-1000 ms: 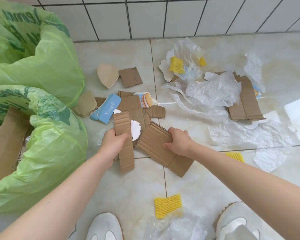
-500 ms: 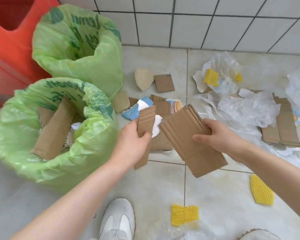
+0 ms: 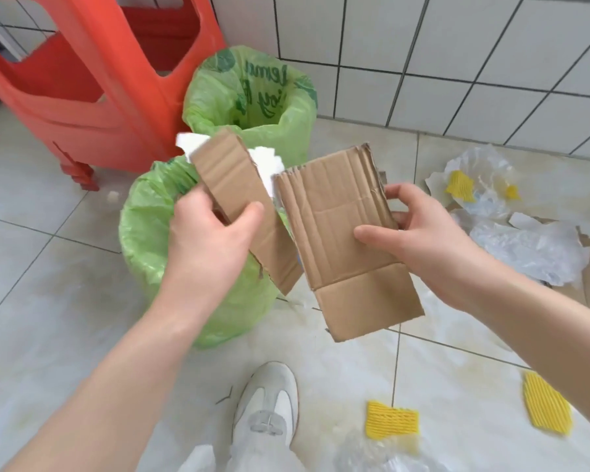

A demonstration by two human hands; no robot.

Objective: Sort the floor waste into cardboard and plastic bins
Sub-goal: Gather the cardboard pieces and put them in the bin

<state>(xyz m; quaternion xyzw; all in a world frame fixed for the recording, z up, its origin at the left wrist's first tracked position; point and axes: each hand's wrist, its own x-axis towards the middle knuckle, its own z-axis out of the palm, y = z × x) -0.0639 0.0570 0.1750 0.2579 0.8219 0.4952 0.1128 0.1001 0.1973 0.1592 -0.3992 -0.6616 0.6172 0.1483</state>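
Near bin: it stands just below and beyond your left hand, green-lined; your hands and the card cover most of its mouth, so you cannot see what lies inside.
Far bin: it stands behind the near one, against the tiled wall, mouth open, contents not visible.
Wide cardboard panel: your right hand is clenched on its right edge, thumb on the face, fingers behind; its long axis runs up and away from you, lower flap hanging toward the floor.
Cardboard strip: your left hand pinches it near the middle; it slants from upper left down to lower right, its top end over the near bin.
White scrap: it sits behind the strip, seemingly caught in the same grip; whether paper or foam is hard to tell.
Deciding relation: the near bin lies left of both pieces, and your left hand is closer; the strip can likely drop first.
Floor waste: clear plastic sheets and yellow foam pieces lie to your right, well apart from the bins.
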